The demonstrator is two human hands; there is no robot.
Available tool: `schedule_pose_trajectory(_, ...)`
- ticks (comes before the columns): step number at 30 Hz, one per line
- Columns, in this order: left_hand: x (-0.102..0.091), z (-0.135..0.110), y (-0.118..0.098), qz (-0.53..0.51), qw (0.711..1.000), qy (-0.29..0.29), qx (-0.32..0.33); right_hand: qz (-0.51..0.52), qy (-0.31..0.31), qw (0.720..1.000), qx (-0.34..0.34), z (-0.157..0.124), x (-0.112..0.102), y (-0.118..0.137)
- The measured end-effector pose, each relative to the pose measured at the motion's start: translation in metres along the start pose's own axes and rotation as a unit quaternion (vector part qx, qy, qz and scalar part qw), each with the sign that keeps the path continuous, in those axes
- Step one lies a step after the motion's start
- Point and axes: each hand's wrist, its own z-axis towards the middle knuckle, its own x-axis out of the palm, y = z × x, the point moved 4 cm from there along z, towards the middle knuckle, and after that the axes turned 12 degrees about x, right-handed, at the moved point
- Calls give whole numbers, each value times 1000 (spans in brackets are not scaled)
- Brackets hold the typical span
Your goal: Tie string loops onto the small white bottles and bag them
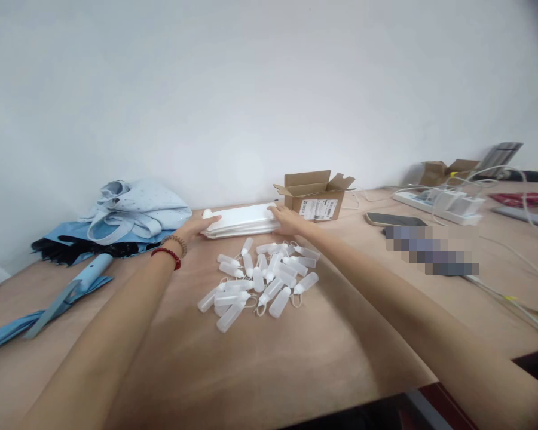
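A flat white stack of packets or bags lies at the far side of the wooden table, near the wall. My left hand grips its left end and my right hand grips its right end, fingers closed on the edges. Bead bracelets, one red and one brown, sit on my left wrist. In front of the stack lies a heap of several small translucent white squeeze bottles with tethered caps, between my two forearms.
An open cardboard box with a label stands just right of the stack. A blue umbrella and a light blue bag lie at left. A phone, power strip, cables and another box are at right.
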Motion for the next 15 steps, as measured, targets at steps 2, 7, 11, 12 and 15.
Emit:
schedule_pose_trajectory(2, 0, 1, -4, 63, 997, 3, 36, -2, 7, 1000, 9, -1, -1, -1)
schedule_pose_trajectory(7, -2, 2, -12, 126, 987, -58, 80, -22, -8, 1000, 2, -2, -5, 1)
schedule_pose_trajectory(11, 0, -2, -20, 148, 981, -90, 89, -33, -15, 999, -3, -4, -9, 1)
schedule_pose_trajectory(12, 0, -6, -24, 160, 977, -102, 93, -30, -18, 999, -3, -7, -12, 1)
schedule_pose_trajectory(15, -3, -30, -34, 190, 967, -125, 115, 13, -35, 999, 0, -22, -23, 0)
